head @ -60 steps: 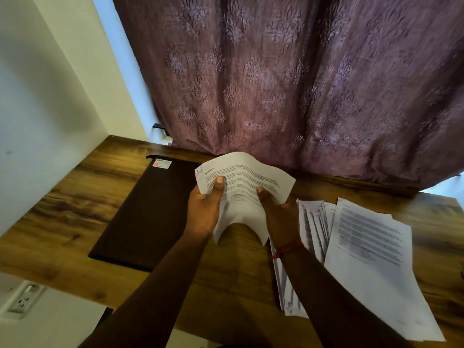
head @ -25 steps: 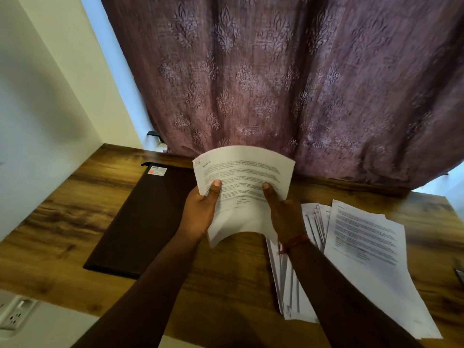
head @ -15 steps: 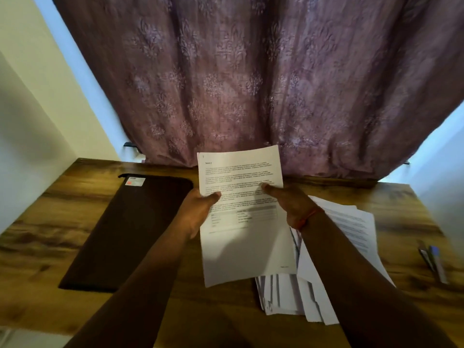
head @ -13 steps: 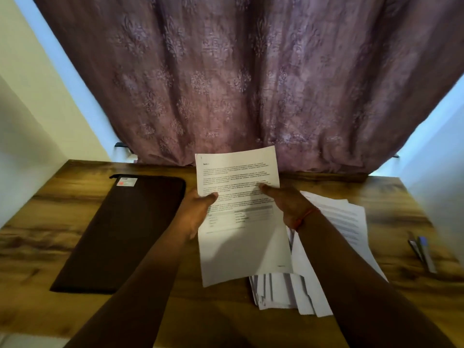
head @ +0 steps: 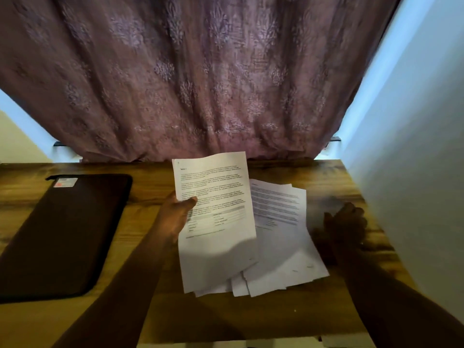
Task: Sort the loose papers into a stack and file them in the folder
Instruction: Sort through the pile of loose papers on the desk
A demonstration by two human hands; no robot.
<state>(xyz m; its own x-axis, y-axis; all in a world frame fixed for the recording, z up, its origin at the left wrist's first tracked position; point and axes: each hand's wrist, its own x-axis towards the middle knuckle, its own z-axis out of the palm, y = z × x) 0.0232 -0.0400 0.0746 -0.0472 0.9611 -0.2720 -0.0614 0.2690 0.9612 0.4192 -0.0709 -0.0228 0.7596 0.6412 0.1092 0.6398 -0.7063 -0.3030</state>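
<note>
Dark brown rectangular folder [head: 62, 234] lies closed at 9 o'clock on the wooden worktop [head: 140, 320], bare wood between it and the papers. Left hand [head: 175, 217] pinches a printed white sheet [head: 216, 219] by its left edge, over the fanned loose white papers [head: 281, 237]. Right hand [head: 345, 226], blurred, at 3 o'clock near the worktop's right edge; its grip cannot be told.

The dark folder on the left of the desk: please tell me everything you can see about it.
The folder is dark brown, flat and closed, with rounded corners and a matte, fabric-like surface. A small white and red label sits near its far left corner. It lies on the wooden desk, angled, left of the papers. Nothing touches it; the left hand is apart from it.
</note>
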